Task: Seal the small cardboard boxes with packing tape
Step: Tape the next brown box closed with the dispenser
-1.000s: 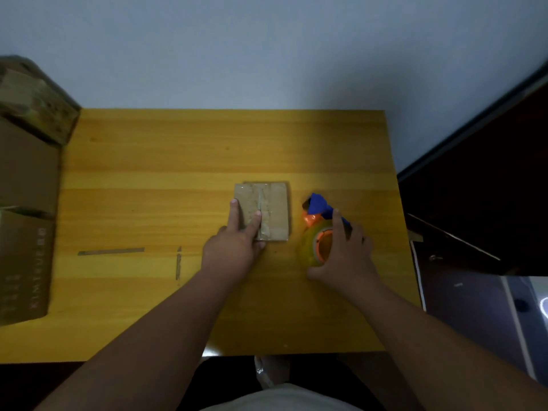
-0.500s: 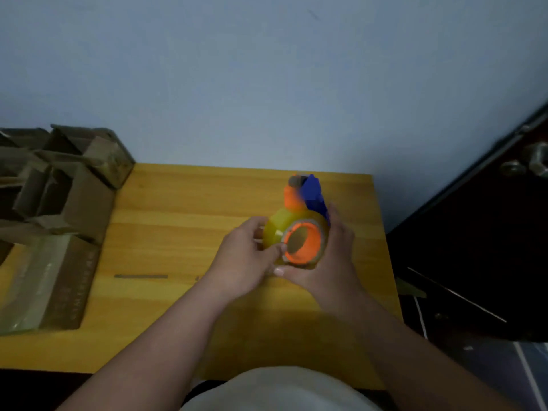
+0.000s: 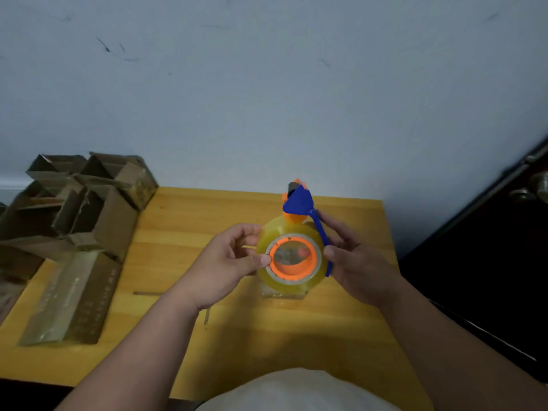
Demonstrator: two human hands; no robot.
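Observation:
I hold a tape dispenser (image 3: 292, 259) up above the table: a yellowish roll of clear packing tape on an orange core with a blue handle and cutter. My right hand (image 3: 354, 262) grips its right side and blue handle. My left hand (image 3: 229, 262) pinches the roll's left edge, thumb on the orange rim. The small cardboard box (image 3: 283, 295) lies on the wooden table (image 3: 296, 336) right under the dispenser; only its near edge shows.
Several open empty cardboard boxes (image 3: 86, 197) are stacked at the table's left, with a long flat taped box (image 3: 71, 295) in front of them. Two strips of tape (image 3: 148, 293) stick to the tabletop. A dark door (image 3: 489, 247) stands at the right.
My right hand lifted the dispenser off the table. My left hand left the small box and took hold of the roll. The camera tilted up toward the wall.

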